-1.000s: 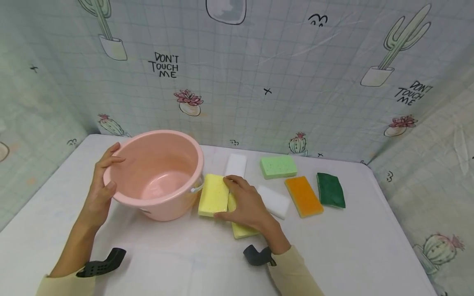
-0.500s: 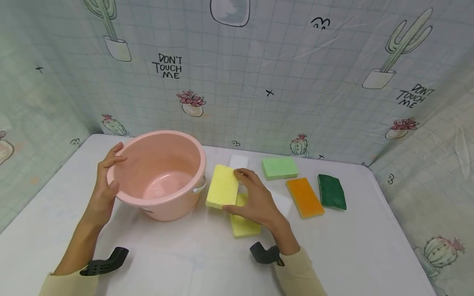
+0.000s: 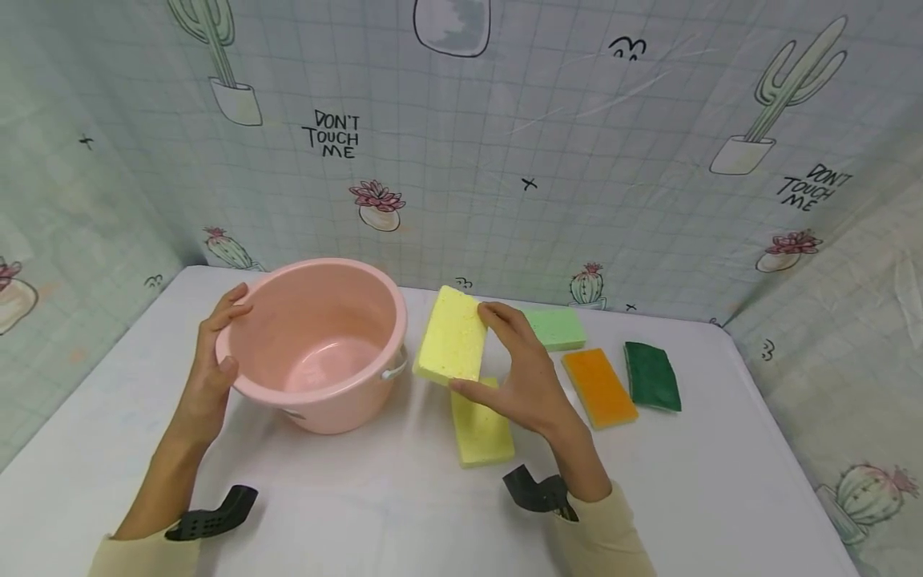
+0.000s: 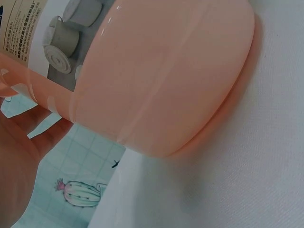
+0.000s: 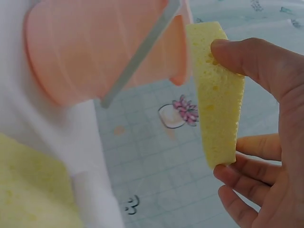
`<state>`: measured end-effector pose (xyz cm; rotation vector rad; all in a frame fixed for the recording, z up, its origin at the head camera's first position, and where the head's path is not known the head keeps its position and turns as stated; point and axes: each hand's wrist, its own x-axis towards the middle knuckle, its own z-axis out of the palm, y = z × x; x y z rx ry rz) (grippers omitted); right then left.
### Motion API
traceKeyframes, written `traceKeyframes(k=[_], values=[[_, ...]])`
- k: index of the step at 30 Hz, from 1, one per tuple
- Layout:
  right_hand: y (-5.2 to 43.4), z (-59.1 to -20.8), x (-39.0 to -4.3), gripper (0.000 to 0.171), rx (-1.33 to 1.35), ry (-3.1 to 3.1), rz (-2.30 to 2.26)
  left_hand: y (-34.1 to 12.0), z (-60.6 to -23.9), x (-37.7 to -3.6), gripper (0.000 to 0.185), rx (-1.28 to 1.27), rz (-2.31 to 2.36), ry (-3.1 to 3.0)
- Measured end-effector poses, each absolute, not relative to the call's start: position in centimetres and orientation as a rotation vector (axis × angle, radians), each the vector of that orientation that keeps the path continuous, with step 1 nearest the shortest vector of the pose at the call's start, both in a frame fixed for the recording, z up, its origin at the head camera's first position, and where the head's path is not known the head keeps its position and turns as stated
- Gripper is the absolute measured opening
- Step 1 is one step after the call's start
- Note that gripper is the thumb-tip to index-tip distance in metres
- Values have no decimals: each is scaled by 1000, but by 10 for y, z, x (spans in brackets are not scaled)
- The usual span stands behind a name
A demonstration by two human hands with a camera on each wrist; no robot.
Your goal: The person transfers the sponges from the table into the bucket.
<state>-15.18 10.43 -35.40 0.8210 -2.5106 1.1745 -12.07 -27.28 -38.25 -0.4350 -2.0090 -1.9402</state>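
- My right hand (image 3: pixel 530 377) has the pale yellow sponge (image 3: pixel 452 336) pinched between thumb and fingers, held up off the table, tilted, just beside the pink bucket (image 3: pixel 317 340).
- My left hand (image 3: pixel 212 373) clasps the bucket's far-left rim, thumb over the edge, fingers on the outer wall.
- Below the lifted sponge, a second yellow sponge (image 3: pixel 479 425) lies flat on the white table (image 3: pixel 685 497).
- Further right: a light green sponge (image 3: pixel 558 327), an orange one (image 3: pixel 598 387), a dark green one (image 3: pixel 652 376), all flat and near each other.
- Around the table hangs a pale gridded curtain (image 3: pixel 577 160) printed with cacti and "DON'T TOUCH ME".
- The table's surface looks like a matte white cloth.
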Motion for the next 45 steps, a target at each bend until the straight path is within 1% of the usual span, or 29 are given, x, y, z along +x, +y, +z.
traceKeyframes(k=[7,17,27,35,45], values=[[98,-330,-154,90,878,-2456,1175,-273,-382,-122,60,-454,-1903,-2032],[68,-310,-158,91,1003,-2484,1143,-273,-379,-120,58,-465,-1818,-2094],[31,-299,-168,93,1091,-2582,1031,-274,-381,-120,57,-463,-1810,-2087],[9,-287,-178,93,1182,-2707,860,-273,-383,-119,55,-388,-1737,-2147],[-17,-286,-191,91,1267,-2836,762,-273,-382,-117,56,-380,-1726,-2176]])
